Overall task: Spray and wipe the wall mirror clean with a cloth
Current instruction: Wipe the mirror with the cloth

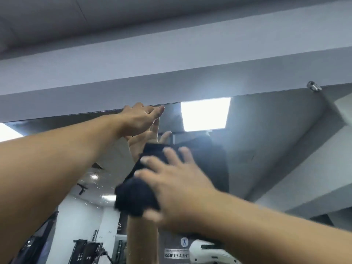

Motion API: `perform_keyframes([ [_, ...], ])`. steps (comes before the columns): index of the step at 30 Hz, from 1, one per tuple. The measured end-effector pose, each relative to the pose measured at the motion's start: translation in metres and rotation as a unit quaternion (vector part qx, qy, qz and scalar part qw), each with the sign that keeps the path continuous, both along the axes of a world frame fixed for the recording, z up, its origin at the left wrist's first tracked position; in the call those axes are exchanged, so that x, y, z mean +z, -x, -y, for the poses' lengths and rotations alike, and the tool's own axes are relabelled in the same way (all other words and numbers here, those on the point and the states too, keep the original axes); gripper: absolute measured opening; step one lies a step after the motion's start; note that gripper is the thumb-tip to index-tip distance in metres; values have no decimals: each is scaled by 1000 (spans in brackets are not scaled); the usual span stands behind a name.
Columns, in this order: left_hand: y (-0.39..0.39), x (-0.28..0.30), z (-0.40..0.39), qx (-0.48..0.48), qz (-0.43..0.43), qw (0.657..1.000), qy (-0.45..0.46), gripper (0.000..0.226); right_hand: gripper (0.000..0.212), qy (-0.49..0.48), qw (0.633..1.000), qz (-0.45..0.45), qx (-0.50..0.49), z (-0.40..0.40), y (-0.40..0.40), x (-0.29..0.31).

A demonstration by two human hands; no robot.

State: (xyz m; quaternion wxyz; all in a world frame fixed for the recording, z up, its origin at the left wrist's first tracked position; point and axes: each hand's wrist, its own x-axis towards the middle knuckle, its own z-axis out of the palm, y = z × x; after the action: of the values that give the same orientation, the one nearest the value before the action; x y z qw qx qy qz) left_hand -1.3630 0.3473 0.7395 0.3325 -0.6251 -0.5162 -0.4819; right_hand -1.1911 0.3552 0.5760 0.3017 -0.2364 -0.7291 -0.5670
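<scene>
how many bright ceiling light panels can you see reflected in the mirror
3: one large panel near the top edge, one cut off at far left, one small lower down. Others may be hidden.

The only readable lettering is seen reflected in the wall mirror, on a small pale sign near the mirror's bottom edge, below the right hand that presses the dark cloth. It runs back to front, and the legible part spells "THE A FITNESS" once the reversal is undone; a finer line of print above it is too small to read. Just above that sign sits a round white emblem bearing a blue standing figure, with no letters that can be made out.
</scene>
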Motion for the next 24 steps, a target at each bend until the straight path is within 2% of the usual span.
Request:
perform_keyframes([
  [4, -5, -5, 2, 8, 14, 1000, 4, 86, 43, -70, 992, 101, -14, -17, 26, -44],
  [6, -3, -4, -3, 28, -6, 1000, -10, 116, 50, -45, 993, 113, 12, -18, 31, -41],
  [7, -2, -3, -5, 33, -14, 999, -16, 123, 59, -26, 994, 108, 24, -15, 31, -34],
  [8, -1, -1, -7, 35, -13, 999, -18, 115, 65, -20, 995, 91, 29, -12, 31, -24],
  [11, 1, 7, -6, 28, -12, 999, -22, 71, 68, -26, 1000, 5, 17, -7, 34, 17],
  [15, 19, 15, 3, -37, -62, 996, -50, 53, 69, -7, 989, -147, 0, -3, 31, 87],
  [18, 46, 11, 8, -81, -87, 989, -83, 57, 67, -6, 967, -256, -2, -1, 31, 128],
  [20, 63, 5, 10, -56, -104, 989, -86, 59, 66, -5, 949, -315, -14, 0, 33, 151],
  [24, 96, -8, 10, -62, -91, 993, -33, 73, 63, 6, 922, -384, -43, -2, 43, 172],
])
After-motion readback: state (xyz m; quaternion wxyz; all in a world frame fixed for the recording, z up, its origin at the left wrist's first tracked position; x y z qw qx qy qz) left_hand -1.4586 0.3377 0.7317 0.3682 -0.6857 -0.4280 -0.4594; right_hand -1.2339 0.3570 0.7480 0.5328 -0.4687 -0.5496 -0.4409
